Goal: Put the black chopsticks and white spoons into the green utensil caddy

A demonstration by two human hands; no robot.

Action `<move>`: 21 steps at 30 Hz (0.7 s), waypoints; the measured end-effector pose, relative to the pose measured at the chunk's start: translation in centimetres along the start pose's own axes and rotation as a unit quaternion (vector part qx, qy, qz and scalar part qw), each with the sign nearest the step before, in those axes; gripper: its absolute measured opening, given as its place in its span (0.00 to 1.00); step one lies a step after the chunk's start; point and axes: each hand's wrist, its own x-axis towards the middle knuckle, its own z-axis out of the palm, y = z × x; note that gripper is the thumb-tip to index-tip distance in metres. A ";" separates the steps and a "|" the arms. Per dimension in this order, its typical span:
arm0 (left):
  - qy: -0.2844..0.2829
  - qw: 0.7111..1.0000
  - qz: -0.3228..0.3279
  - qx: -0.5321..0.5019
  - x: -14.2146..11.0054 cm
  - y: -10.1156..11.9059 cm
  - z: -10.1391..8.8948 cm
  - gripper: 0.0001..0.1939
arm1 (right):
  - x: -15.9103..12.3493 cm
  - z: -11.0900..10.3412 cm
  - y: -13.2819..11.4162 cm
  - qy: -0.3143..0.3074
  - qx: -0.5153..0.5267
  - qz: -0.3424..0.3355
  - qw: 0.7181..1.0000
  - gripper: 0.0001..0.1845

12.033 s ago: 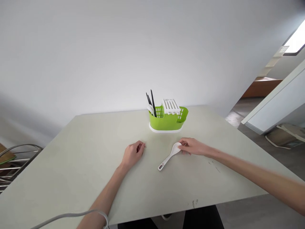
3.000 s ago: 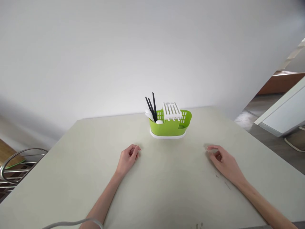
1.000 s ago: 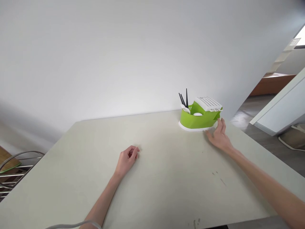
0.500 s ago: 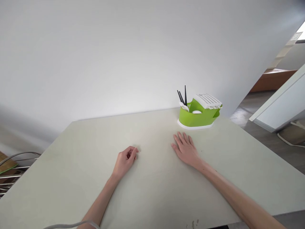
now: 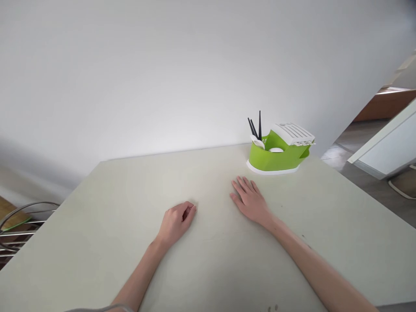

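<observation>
My left hand (image 5: 178,221) rests on the table (image 5: 136,186), its fingers curled in and nothing seen in them. My right hand (image 5: 249,200) lies flat on the tabletop with its fingers spread, just in front of the green utensil holder (image 5: 273,159) and apart from it. The holder stands at the back right on a white base, turned at an angle, with a white slotted rack (image 5: 293,133) on top. Black chopsticks (image 5: 260,125) and white spoons (image 5: 258,142) stand in its left compartment, where a white rounded spoon end (image 5: 276,150) also shows.
A pale wall (image 5: 182,78) rises behind the table. At the left edge stands a metal rack (image 5: 22,234) with a wooden board (image 5: 11,212). A grey cable (image 5: 104,309) crosses my left forearm. Past the table's right side are the floor and a white panel (image 5: 386,143).
The white spoon that my right hand held on the table is now in the holder. The holder has shifted right and turned; my right hand has left it and come back flat.
</observation>
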 end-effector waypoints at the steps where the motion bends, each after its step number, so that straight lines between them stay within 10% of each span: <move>1: 0.003 1.000 0.008 0.011 0.0 0.0 0.1 0.21 | 0.0 0.0 0.0 0.000 0.002 0.001 1.000 0.37; 21: 0.001 0.996 0.061 0.069 -0.2 -0.8 0.8 0.17 | -0.1 -0.8 0.3 -0.015 0.019 -0.007 1.000 0.35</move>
